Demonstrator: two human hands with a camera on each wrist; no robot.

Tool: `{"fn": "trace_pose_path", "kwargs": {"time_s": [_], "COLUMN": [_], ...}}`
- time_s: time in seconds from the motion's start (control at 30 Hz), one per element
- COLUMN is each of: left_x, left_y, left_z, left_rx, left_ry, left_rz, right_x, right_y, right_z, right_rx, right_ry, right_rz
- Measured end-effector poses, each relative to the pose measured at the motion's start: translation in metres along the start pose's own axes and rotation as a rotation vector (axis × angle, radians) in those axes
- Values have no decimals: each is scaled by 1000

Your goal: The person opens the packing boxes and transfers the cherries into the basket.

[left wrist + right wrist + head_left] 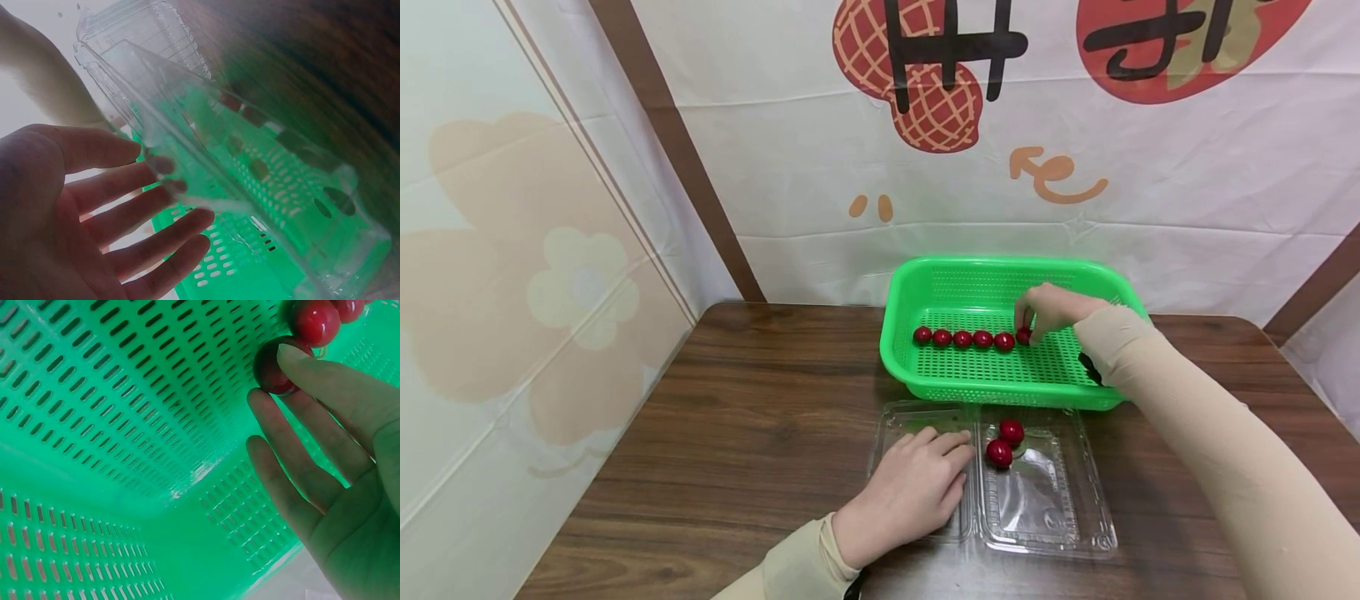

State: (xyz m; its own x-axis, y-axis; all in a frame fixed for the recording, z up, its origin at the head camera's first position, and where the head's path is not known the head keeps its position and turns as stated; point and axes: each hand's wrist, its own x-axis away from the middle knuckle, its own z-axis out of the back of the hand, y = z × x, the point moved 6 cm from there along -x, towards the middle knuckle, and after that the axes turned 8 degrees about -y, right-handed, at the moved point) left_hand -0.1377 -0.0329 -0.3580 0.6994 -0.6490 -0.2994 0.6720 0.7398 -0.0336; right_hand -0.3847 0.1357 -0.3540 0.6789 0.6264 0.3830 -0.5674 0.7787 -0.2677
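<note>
Inside the green plastic basket (1011,392), my right hand (1051,307) pinches a glossy dark red cherry (275,367) between thumb and fingers, low over the perforated floor. That cherry is at the right end of a row, with several more cherries (962,339) lined up to its left. My left hand (913,492) rests on the left half of an opened clear plastic clamshell box (1037,508), fingers extended and nothing gripped. In the left wrist view its fingertips (201,217) are at the clear edge. Two cherries (999,453) lie in the box's right half.
The basket stands at the back of the brown wooden table (737,417), close to a printed cloth backdrop (790,167). The box lies right in front of the basket. Bare tabletop stretches to the left of both.
</note>
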Motion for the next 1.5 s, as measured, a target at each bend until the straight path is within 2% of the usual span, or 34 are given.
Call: {"fn": "trace_pose_path", "kwargs": {"time_s": [1.13, 1.5], "left_x": [0, 0], "left_y": [0, 0], "left_z": [0, 1], "left_rx": [-2, 3], "left_ry": [-11, -16], "left_rz": [14, 13], "right_x": [-2, 2], "right_y": [-2, -5], "right_z": [-5, 3], "right_rx": [-23, 14], "right_ry": [-48, -13], "right_rz": [-29, 3]}}
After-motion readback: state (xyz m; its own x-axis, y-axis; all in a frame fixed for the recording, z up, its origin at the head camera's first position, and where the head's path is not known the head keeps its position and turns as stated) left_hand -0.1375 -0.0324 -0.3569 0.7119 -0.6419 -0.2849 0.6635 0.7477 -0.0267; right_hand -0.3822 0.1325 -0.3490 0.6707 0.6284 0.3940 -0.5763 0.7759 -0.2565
